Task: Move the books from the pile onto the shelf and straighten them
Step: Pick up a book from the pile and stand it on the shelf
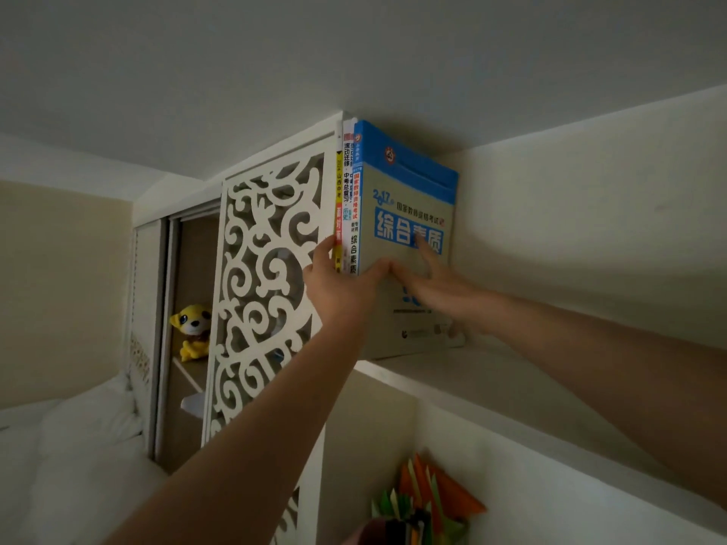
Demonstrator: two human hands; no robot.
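Three books stand upright at the left end of the top white shelf (452, 371), against the carved side panel. The outermost is a grey book with a blue top band (409, 182); beside it are a white-spined book (347, 198) and a thin yellow-spined book (338, 190). My left hand (338, 285) grips the spines low down, thumb on the yellow book's side and fingers curled round onto the grey cover. My right hand (436, 281) lies flat against the grey book's cover, index finger stretched up over the title. The pile is out of view.
A white carved fretwork panel (263, 277) stands left of the books. Behind it a yellow plush toy (192, 332) sits in a cupboard. Folded coloured paper (429, 501) fills the compartment below the shelf. White bedding (71, 446) lies at lower left. The ceiling is just above the books.
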